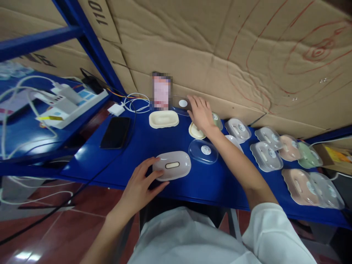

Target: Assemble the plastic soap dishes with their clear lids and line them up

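Observation:
My left hand (147,176) grips the left end of a pale grey oval soap dish (181,172), which has a cream bar-shaped piece in its middle. At the back, beside the propped phone, my right hand (201,112) has its fingers and thumb on the right end of a clear lid (181,104) with a round white label. Another clear lid (198,154), also labelled, lies just right of the grey dish. Near the phone sits a cream oval tray (164,119). A second cream piece (195,131) is partly hidden under my right hand.
Several lidded dishes in grey, peach (299,189) and green (309,156) stand to the right. A black phone (115,132), white cable (137,103) and power strip (74,112) are at left. Cardboard (206,47) walls the back; a blue frame post (93,44) rises left.

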`<state>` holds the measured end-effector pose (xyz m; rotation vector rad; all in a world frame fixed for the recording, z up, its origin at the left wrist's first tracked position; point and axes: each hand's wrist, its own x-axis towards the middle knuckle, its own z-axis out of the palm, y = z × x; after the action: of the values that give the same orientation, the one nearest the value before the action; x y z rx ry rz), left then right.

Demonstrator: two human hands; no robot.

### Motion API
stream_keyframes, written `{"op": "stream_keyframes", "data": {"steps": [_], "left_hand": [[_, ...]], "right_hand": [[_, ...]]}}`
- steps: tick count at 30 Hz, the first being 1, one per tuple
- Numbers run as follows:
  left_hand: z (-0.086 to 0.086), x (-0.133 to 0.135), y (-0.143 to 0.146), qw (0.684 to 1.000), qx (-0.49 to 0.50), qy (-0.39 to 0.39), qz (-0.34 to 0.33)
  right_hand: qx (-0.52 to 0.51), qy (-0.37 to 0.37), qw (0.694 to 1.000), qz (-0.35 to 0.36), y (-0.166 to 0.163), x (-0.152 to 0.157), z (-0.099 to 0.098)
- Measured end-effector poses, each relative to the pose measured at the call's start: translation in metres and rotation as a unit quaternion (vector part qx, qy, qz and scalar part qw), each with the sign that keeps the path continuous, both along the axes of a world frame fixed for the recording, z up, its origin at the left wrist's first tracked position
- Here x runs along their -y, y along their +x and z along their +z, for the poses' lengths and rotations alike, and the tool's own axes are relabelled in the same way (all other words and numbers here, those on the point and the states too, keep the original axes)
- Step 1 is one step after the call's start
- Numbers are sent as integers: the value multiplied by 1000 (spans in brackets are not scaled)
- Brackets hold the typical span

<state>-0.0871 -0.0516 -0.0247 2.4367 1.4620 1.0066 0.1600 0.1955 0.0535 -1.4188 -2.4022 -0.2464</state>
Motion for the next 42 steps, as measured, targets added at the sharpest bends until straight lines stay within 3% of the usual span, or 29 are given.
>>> {"op": "stream_keyframes", "data": {"steps": [2,5,10,13,15,17,19,21,24,26,28,32,37,42], "left_hand": [[0,-2,-2,999,24,-35,1],[0,-4,-7,995,52,-79,-1],[1,-7,-9,988,70,-135,5],[2,-10,-8,986,67,-155,1],[2,-11,-7,985,65,-157,-4],[3,-11,-6,984,67,-162,-5],[3,-10,-6,982,80,-171,-3],[2,-9,-5,979,94,-180,-2],[0,-6,-4,980,104,-167,-2],[-1,-3,-2,983,111,-146,-2],[-2,1,1,984,107,-141,-7],[-3,8,7,985,70,-153,-26],[-8,10,10,982,98,-160,-24],[-7,10,10,979,107,-173,-27]], "right_hand": [[17,-21,999,-44,-6,-18,0],[22,-24,997,-68,-5,-11,-2],[4,10,999,-39,10,43,-6],[32,13,999,29,6,63,-10],[78,-17,995,59,0,68,-11],[110,-70,990,46,-3,70,-9],[67,-98,993,29,0,76,-4],[-74,-103,991,39,10,89,2],[-313,-201,925,76,27,119,0],[-384,-310,866,82,33,139,-10],[-396,-354,845,65,33,156,-22],[-353,-287,887,85,30,185,-35],[-116,-217,950,194,33,213,-33],[-10,-124,968,216,36,221,-41]]}}
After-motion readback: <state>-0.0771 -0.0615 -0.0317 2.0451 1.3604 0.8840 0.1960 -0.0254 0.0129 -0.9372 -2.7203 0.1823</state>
